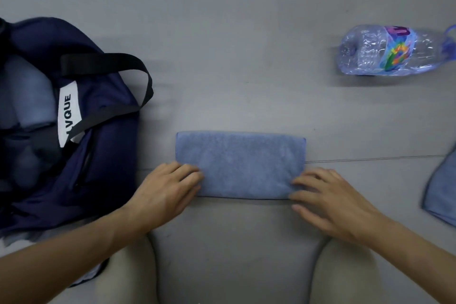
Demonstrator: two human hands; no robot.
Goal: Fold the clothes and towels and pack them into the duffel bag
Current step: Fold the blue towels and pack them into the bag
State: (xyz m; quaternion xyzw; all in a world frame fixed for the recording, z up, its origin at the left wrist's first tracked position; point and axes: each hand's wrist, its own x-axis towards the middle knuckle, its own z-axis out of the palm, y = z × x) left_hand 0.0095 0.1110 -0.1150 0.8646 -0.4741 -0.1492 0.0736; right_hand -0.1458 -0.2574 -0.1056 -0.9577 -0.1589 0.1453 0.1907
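Looking down from the head camera, we have a plain grey floor [246,20] filling the whole picture, smooth and matte, with one thin seam [370,158] running off to the right of the folded blue towel [240,163]. That towel is the centrepiece: a neat, flat rectangle, long side across, lying right in front of the person's knees [128,276].

To the left of the towel sits the navy duffel bag [111,155], mouth open, its black strap [138,66] looping out towards the towel and a white label [69,116] reading "VQUE" on show. Pale blue folded pieces [27,96] are already inside it, though too shadowed to name.

Up and to the right of the towel, well apart from it, a clear plastic bottle [394,49] with a rainbow-coloured label lies on its side. Right of the towel, at the picture's edge, another blue cloth [441,187] is partly in view.

Now the hands. Both forearms reach in from the near corners, palms down. The left hand [165,192] lays its fingers flat over the towel's near left corner. The right hand [330,200] mirrors it, fingers spread and lightly bent, tips on the near right corner. Neither thumb shows clearly, so a pinch underneath cannot be told.
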